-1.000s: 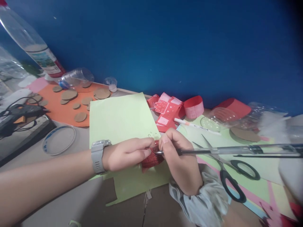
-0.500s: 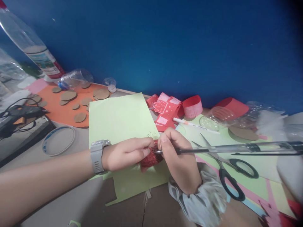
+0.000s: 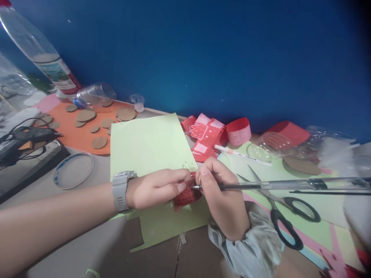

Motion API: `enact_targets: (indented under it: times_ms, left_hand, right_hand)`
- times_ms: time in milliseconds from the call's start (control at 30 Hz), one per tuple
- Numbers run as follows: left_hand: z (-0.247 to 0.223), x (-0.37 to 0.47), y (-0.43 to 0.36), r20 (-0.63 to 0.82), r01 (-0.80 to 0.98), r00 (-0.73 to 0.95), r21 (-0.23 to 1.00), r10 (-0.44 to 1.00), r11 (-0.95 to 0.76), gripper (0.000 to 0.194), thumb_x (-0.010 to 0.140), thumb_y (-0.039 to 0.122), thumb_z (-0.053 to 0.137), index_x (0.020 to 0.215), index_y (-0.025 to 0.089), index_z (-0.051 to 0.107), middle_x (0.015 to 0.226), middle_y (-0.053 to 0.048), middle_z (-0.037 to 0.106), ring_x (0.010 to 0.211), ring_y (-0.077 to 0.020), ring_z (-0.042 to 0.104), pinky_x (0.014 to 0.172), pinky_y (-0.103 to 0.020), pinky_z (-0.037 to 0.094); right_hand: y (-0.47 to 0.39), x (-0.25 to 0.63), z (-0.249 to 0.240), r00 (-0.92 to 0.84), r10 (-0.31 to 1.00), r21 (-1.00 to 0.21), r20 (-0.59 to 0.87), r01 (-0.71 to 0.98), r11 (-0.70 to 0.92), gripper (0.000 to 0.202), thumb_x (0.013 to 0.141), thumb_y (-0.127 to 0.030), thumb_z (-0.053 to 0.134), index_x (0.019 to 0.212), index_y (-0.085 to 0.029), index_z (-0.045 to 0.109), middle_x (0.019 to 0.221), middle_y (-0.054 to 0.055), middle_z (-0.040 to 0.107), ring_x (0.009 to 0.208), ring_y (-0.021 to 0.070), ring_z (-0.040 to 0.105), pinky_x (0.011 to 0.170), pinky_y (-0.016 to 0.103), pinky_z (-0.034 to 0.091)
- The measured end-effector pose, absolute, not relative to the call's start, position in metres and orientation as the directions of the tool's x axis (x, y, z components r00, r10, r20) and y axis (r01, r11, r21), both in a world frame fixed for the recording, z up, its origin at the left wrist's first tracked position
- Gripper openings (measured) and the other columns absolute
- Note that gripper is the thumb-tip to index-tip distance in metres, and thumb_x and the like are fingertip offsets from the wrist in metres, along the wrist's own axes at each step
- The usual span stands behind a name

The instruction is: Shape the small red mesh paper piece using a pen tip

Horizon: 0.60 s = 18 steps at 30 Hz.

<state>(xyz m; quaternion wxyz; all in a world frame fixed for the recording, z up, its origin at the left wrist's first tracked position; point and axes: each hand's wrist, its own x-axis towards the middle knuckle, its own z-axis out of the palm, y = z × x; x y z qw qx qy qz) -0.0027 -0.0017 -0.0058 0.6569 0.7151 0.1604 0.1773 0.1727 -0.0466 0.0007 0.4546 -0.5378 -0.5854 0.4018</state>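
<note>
Pinching pen (image 3: 278, 184) with right fingers (image 3: 205, 175); pressing left fingers (image 3: 175, 188) together on dark-red piece (image 3: 187, 197). Note labelled bottle (image 3: 59, 73), upper left, cannot tell contents; clear bottle (image 3: 97, 94) lying on orange paper (image 3: 69, 135). Locate dark-red piece at centre, partly under left fingers.

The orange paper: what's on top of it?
Brown cardboard circles lie on the orange paper, with a clear bottle on its side. The green sheet hides the paper's right edge.

A red-capped bottle (image 3: 52, 65) is near the blue wall (image 3: 174, 50); cardboard discs (image 3: 86, 115) lie on orange paper (image 3: 69, 135), near a round band (image 3: 59, 166).
</note>
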Motion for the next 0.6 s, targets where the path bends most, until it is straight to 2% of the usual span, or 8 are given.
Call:
enact_targets:
  times_ms: [267,600]
  left_hand:
    - [-0.004,-0.002,-0.0025,0.042,-0.008,0.882,0.997,0.469,-0.074,0.021,0.102,0.025,0.033,0.087,0.016,0.045,0.077,-0.003,0.054,0.069,-0.0152,0.05,0.068,-0.026,0.044]
    - [-0.0041,-0.001,-0.0025,0.031,-0.018,0.885,0.999,0.464,-0.033,0.022,0.101,0.026,0.033,0.086,0.016,0.044,0.076,-0.003,0.055,0.067,-0.0158,0.052,0.067,-0.029,0.047]
  right_hand:
    - [-0.0464,0.1751,0.0015,-0.043,0.993,-0.959,0.114,0.258,0.122,0.028,0.09,-0.016,0.041,0.062,-0.021,0.037,0.055,-0.006,0.033,0.05,0.0098,0.031,0.046,0.024,0.027]
    - [-0.0464,0.1741,-0.0012,-0.039,0.994,-0.953,0.102,0.283,0.109,0.024,0.084,-0.012,0.044,0.063,-0.022,0.038,0.056,-0.005,0.037,0.052,0.0104,0.035,0.048,0.025,0.03]
